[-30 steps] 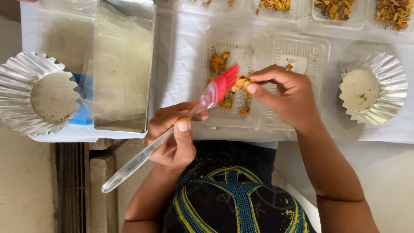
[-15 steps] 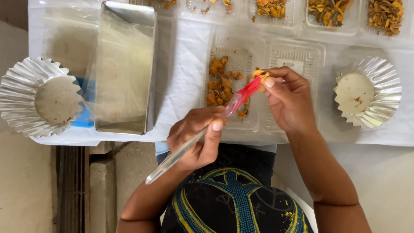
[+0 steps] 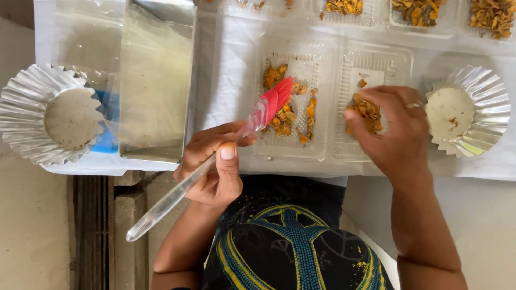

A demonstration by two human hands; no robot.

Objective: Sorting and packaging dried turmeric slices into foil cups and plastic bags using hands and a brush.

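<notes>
Left hand [image 3: 212, 164] gripped the brush [image 3: 215, 156], bristles mid-frame over the chips [image 3: 284, 110]. Right hand [image 3: 395, 134] pinched chips in the right tray [image 3: 400, 59]. I'd keep strokes light.

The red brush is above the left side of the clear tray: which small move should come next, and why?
Probably lower the red brush onto the orange pieces beneath it. The left hand holds it tilted with its bristles over that half of the clear tray, while the right hand covers the pieces in the other half.
</notes>
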